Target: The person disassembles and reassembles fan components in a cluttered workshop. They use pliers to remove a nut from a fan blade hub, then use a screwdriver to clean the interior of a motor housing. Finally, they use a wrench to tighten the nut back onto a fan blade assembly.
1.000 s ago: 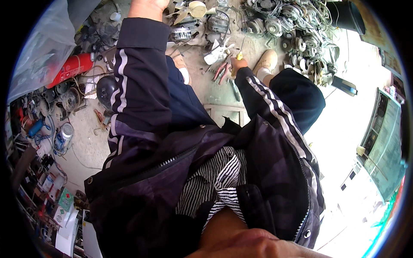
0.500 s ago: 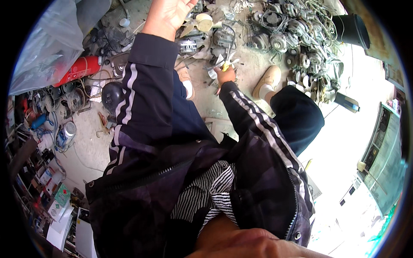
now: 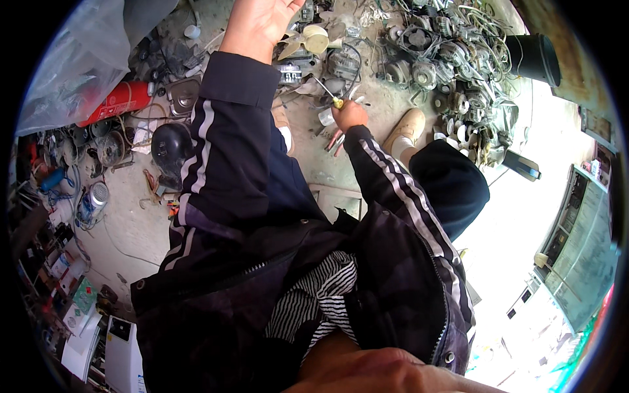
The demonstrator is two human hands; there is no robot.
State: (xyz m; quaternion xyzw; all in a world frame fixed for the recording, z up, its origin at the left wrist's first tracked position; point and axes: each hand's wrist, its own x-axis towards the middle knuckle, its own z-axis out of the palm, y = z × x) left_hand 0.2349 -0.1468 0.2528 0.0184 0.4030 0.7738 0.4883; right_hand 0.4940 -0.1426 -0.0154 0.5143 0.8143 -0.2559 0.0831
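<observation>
My right hand [image 3: 352, 115] is closed round the yellow handle of a screwdriver [image 3: 337, 103], its thin shaft pointing up and to the left. Just below the hand, red-handled pliers [image 3: 336, 141] lie on the floor, with a small white piece [image 3: 325, 117] nearby. My left hand [image 3: 261, 25] is at the top edge with the palm showing; most of its fingers are cut off, so its grip is unclear. Close to it are a cream fan blade [image 3: 314, 40] and a small motor [image 3: 289, 73]. Another grey motor [image 3: 342, 64] with a cable stands beyond the screwdriver.
A large heap of motors [image 3: 419, 72] and cables fills the far right, beside a black bucket [image 3: 534, 60]. On the left are a red cylinder [image 3: 121, 101], a black rounded housing [image 3: 171, 149] and a plastic sheet [image 3: 72, 65]. My shoes [image 3: 407, 126] flank the work spot.
The screwdriver's shaft has swung into view, pointing up and left. My right hand has shifted slightly right, away from the pale blades, and the red-handled pliers now show. The left hand is nearly still.
</observation>
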